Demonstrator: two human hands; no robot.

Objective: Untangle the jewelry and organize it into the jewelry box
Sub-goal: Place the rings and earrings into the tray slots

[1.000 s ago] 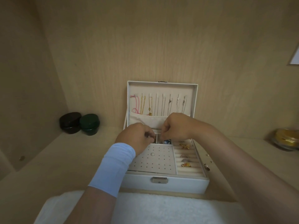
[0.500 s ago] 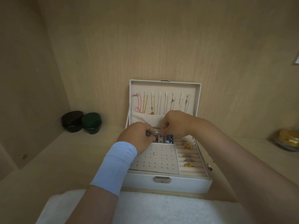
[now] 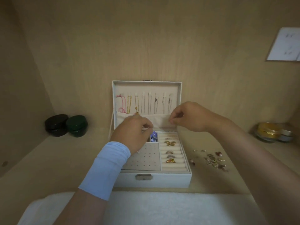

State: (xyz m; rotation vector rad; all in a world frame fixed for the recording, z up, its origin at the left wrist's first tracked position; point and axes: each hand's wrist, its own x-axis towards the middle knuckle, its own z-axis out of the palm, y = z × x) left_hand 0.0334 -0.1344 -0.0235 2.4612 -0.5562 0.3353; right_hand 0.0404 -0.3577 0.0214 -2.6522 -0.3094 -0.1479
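A white jewelry box stands open on the shelf, and several necklaces hang inside its raised lid. Rings sit in the roll slots on the right, beside a perforated earring pad and a small compartment of blue pieces. My left hand hovers over the box's back left, fingertips pinched on something too small to make out. My right hand is held in front of the lid's pocket, thumb and finger pinched together. A pile of loose jewelry lies on the shelf to the right of the box.
A black jar and a green jar stand at the back left. A glass jar with gold contents sits at the far right. A white towel covers the near edge. A paper sheet hangs on the right wall.
My hands were pinched together over the back of the box; now they have drawn apart, the right hand moving right and up. The loose jewelry pile has come into sight.
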